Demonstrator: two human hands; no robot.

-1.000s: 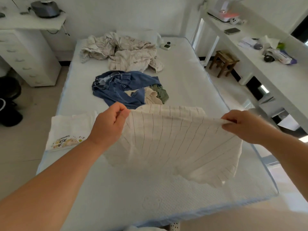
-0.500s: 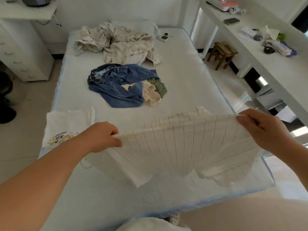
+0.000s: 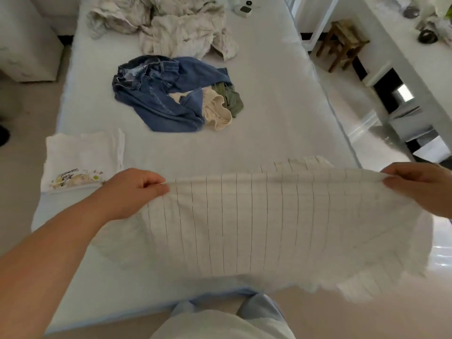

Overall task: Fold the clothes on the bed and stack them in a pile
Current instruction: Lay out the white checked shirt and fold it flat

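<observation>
Striped white garment [image 3: 269,221] held stretched across lower frame over near edge of bed [image 3: 281,118]; top edge pinched by left hand [image 3: 132,189] and right hand [image 3: 420,184]. Folded white shirt [image 3: 83,157] laid at left. Jeans [image 3: 156,94] heaped mid-bed, beige clothes [image 3: 176,28] at top. Wooden stool [image 3: 342,42] on floor, upper right.

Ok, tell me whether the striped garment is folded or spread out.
Spread out. The striped garment is stretched wide between the left hand and right hand, each pinching its top edge, and hangs open above the bed.
</observation>
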